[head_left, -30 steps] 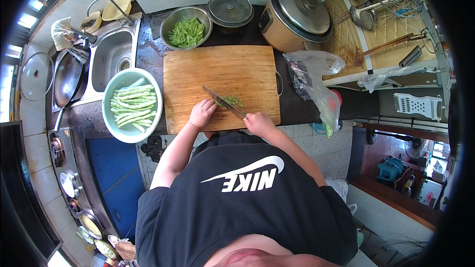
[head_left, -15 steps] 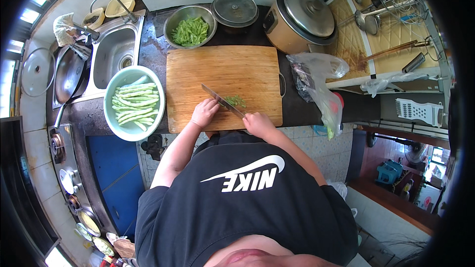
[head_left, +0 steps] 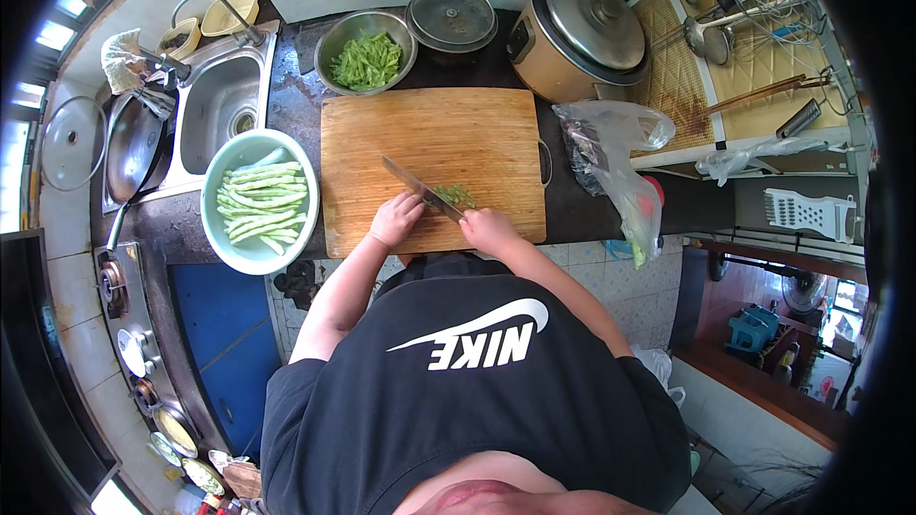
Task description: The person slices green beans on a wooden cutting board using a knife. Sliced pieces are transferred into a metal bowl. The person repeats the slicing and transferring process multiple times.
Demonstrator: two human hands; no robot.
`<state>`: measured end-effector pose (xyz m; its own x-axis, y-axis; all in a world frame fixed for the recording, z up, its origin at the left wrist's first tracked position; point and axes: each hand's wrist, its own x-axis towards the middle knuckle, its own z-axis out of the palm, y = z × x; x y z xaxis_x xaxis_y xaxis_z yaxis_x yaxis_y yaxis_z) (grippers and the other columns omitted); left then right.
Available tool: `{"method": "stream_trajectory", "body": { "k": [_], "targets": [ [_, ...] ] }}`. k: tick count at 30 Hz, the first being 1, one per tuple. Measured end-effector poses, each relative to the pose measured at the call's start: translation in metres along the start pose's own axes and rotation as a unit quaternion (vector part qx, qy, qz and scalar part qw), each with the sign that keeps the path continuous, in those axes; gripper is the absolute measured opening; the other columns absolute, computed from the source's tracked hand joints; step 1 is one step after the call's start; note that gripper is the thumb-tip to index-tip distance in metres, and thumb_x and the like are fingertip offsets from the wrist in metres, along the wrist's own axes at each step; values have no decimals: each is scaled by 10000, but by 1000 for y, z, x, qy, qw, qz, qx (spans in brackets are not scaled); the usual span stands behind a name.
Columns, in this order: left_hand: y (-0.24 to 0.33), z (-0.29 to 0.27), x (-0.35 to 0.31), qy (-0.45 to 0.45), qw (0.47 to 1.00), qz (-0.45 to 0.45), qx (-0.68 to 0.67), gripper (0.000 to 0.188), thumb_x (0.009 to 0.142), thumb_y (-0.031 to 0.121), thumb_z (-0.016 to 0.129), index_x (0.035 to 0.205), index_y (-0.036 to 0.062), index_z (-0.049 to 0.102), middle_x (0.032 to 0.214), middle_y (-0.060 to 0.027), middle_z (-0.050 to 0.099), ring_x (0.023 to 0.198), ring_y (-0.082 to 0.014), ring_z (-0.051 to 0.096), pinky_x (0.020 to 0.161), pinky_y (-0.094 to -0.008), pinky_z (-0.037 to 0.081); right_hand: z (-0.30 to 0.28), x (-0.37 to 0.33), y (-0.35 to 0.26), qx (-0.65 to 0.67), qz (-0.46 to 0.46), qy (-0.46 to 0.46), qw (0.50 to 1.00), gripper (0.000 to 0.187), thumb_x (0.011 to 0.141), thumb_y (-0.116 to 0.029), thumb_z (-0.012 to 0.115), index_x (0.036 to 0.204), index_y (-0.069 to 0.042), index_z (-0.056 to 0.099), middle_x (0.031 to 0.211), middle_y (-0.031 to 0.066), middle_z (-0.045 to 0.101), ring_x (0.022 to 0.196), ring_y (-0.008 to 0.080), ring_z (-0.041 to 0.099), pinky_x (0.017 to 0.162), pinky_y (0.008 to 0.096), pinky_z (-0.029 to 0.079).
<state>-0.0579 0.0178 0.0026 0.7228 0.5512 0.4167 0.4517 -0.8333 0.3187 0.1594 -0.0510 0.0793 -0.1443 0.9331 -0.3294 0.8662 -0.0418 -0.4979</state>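
Note:
My right hand (head_left: 489, 231) is closed round the handle of a kitchen knife (head_left: 412, 179). The blade slants away to the far left across a wooden cutting board (head_left: 429, 124). Close against the blade's left side, my left hand (head_left: 395, 220) rests on the board with its fingers curled and pressed together; what lies under them is hidden. A small pile of chopped green pieces (head_left: 456, 195) lies just right of the blade. To the left of the board, a pale green basin (head_left: 212, 221) holds long green beans (head_left: 260, 198) and a pale, rounded vegetable at the back.
Behind the board stand a steel bowl (head_left: 329, 76) of cut greens, a lidded pot (head_left: 452, 17) and a large cooker (head_left: 563, 72). A plastic bag (head_left: 615, 148) lies to the right. The sink (head_left: 218, 114) is at the left, with a wok (head_left: 134, 153) beyond it.
The knife and my right hand have shifted slightly to the left. My left hand stays in nearly the same place.

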Motion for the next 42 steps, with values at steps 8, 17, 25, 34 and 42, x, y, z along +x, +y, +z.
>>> {"method": "stream_trajectory", "body": {
  "k": [8,17,25,34,42],
  "targets": [
    [2,-1,1,16,1000,1,24,213,706,97,551,904,72,623,1007,-55,616,948,-220,598,725,-330,519,-12,-23,6,6,3,-22,1000,284,882,-256,480,789,-23,612,746,212,635,709,391,621,661,493,490],
    [3,-3,2,11,1000,-1,15,212,692,93,551,890,62,619,993,-63,614,939,-229,598,725,-331,518,-11,-10,-4,-18,-2,-33,999,291,883,-274,485,796,-32,619,744,204,638,710,398,621,656,497,491],
    [4,-5,2,53,997,-54,11,221,658,61,582,875,63,624,965,-65,617,895,-234,595,712,-329,512,-1,6,-4,-9,16,-21,1000,307,879,-299,488,819,-27,618,768,209,640,728,400,622,668,493,493],
    [4,-4,0,43,997,-63,24,201,675,72,568,867,83,625,958,-40,619,886,-212,593,701,-329,509,-7,-20,3,-10,-4,-1,1000,263,879,-251,483,793,-34,605,736,201,638,691,393,622,652,491,496],
    [5,-5,1,37,997,-65,19,224,653,53,569,870,72,621,961,-51,613,904,-224,589,702,-332,514,-6,-10,-4,-18,-9,-32,999,284,884,-267,476,798,-32,611,741,201,637,709,389,622,656,493,493]
  ]
}}
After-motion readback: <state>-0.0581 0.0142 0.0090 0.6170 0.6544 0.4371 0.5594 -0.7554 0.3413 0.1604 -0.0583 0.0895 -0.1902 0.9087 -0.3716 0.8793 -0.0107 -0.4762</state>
